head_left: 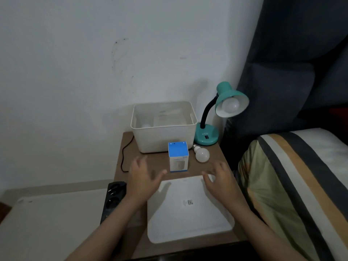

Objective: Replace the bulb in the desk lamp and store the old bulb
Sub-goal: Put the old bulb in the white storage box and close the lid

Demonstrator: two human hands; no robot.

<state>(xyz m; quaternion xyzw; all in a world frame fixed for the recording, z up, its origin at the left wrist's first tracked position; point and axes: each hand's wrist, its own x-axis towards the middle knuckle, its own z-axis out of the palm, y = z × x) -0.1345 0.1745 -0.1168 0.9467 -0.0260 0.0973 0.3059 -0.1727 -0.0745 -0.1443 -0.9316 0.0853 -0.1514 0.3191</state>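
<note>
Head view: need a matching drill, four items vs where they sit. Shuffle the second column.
Items:
1. white bulb in teal desk lamp
2. loose white bulb
3. blue-and-white carton
4. flat white plastic lid

Places:
A. near table edge, between both hands
B. inside the shade
C. lying right of the carton
D. upright before the white plastic bin

Pairs: 1-B, 2-C, 3-D, 4-A

Loose bulb [202,154] beside teal lamp [207,135]
</note>
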